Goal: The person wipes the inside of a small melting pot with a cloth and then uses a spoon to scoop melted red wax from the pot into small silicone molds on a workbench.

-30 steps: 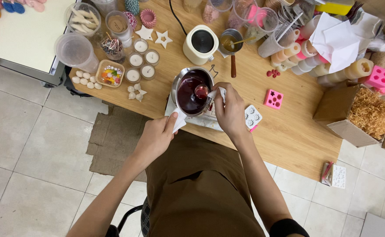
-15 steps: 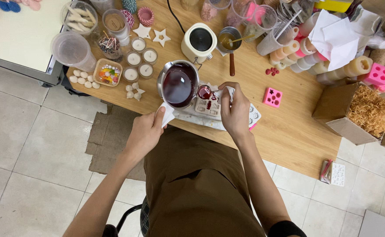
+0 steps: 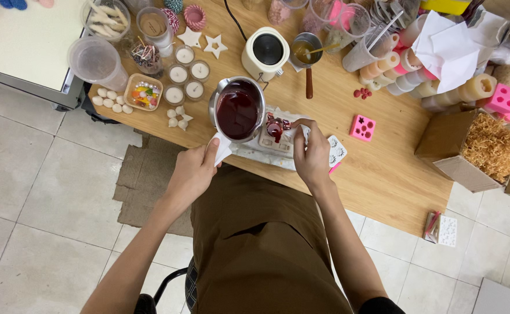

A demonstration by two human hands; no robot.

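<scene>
Wooden table (image 3: 383, 174), cardboard box (image 3: 453, 152) right, left hand (image 3: 192, 174) gripping pot (image 3: 239, 109)

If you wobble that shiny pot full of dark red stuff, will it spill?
Probably. The round metal pot looks nearly full of dark red liquid, so tipping would likely slosh it. It seems heavy for its size. The left hand grips it through white paper, perhaps because it's hot or slippery.

Left hand (image 3: 194, 171) grips a round steel pot of dark red wax (image 3: 237, 110) through white paper; right hand (image 3: 313, 156) steadies a white silicone mould (image 3: 272, 142).
</scene>
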